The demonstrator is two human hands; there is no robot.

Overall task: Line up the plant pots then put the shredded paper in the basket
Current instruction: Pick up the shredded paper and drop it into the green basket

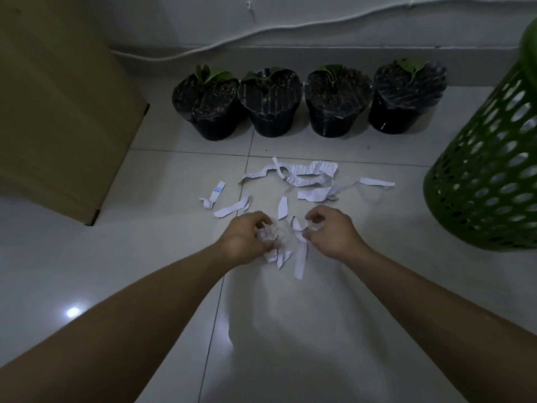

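Several black plant pots (270, 103) with small green seedlings stand side by side in a row along the far wall. White shredded paper (308, 177) lies scattered on the tiled floor in front of them. My left hand (247, 239) grips a crumpled bunch of paper strips (271, 242) just above the floor. My right hand (328, 231) pinches a long paper strip (300, 254) that hangs down beside the bunch. The green perforated basket (488, 170) stands at the right, apart from both hands.
A large cardboard box (58, 112) stands at the left against the wall. A white cable (261, 32) runs along the wall behind the pots. Glossy white floor tiles (145, 271) spread around my arms.
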